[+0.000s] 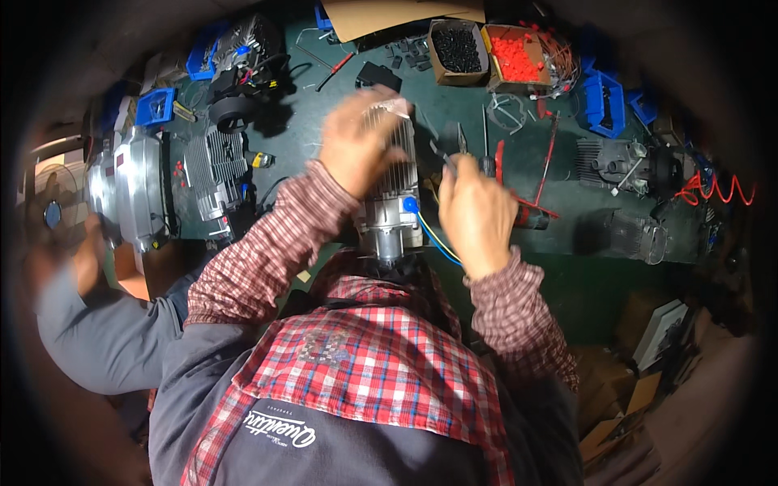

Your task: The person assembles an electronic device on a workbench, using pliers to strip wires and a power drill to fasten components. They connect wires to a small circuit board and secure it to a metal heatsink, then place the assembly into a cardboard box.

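A finned silver metal motor (pixel 400 176) lies on the bench straight in front of me, its shaft end towards my body. My left hand (pixel 356 142) is closed over its far part, slightly blurred, with a whitish patch (pixel 392 107) by the fingertips. From the motor's near side, by a round blue cap (pixel 411 205), yellow and blue wires (pixel 438 240) run to the right and pass under my right wrist. Just right of the motor, my right hand (pixel 476 206) is closed around slim dark pliers (pixel 448 154), whose ends point away from me.
More finned motors (pixel 215 174) stand at the left, and another housing (pixel 624 162) at the right. Boxes of black screws (pixel 458 53) and red caps (pixel 516 57) sit at the back. A red-handled tool (pixel 531 216) lies right. A co-worker's grey sleeve (pixel 113 340) is at left.
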`<action>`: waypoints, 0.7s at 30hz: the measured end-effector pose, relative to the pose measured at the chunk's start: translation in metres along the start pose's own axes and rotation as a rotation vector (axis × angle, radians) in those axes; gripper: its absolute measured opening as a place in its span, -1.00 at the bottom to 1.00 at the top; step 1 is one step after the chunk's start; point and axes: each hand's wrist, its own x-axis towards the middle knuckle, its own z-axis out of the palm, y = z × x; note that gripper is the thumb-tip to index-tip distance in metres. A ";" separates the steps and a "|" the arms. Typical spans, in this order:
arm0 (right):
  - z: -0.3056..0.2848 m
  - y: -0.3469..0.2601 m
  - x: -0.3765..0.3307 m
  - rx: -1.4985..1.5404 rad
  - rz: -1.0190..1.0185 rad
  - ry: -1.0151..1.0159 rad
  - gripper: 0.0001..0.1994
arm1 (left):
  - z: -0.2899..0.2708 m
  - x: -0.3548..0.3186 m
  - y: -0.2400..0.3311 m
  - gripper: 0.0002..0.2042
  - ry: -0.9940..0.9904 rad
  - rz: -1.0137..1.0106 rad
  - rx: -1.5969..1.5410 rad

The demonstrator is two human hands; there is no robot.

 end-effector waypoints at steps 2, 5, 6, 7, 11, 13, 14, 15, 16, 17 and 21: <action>0.018 0.015 0.025 -0.013 -0.038 0.103 -0.84 | 0.021 -0.002 -0.037 -0.10 0.118 -0.211 0.093; 0.038 0.017 0.053 -0.074 -0.185 0.017 -0.88 | 0.046 0.003 -0.069 0.06 -0.332 -0.350 -0.498; 0.042 0.016 0.058 -0.096 -0.162 -0.065 -0.88 | 0.052 0.000 -0.074 0.08 -0.428 -0.411 -0.544; 0.041 0.014 0.063 -0.091 -0.186 -0.095 -0.88 | 0.055 -0.002 -0.075 0.08 -0.398 -0.452 -0.683; 0.032 0.007 0.074 -0.094 -0.204 -0.224 -0.89 | 0.064 -0.008 -0.079 0.10 -0.301 -0.547 -0.932; 0.032 0.004 0.077 -0.074 -0.242 -0.257 -0.91 | 0.067 -0.008 -0.081 0.13 -0.287 -0.546 -0.936; 0.032 0.003 0.079 -0.063 -0.263 -0.271 -0.91 | 0.067 -0.009 -0.082 0.13 -0.288 -0.546 -0.934; 0.031 0.002 0.081 -0.061 -0.252 -0.261 -0.91 | 0.067 -0.009 -0.082 0.13 -0.289 -0.545 -0.931; 0.030 0.002 0.084 -0.061 -0.268 -0.259 -0.91 | 0.067 -0.009 -0.082 0.13 -0.289 -0.544 -0.927; 0.029 0.003 0.087 -0.061 -0.283 -0.258 -0.91 | 0.066 -0.008 -0.081 0.12 -0.294 -0.544 -0.924; 0.016 -0.008 0.109 -0.181 -0.414 -0.261 -0.92 | 0.067 -0.007 -0.082 0.11 -0.280 -0.515 -0.900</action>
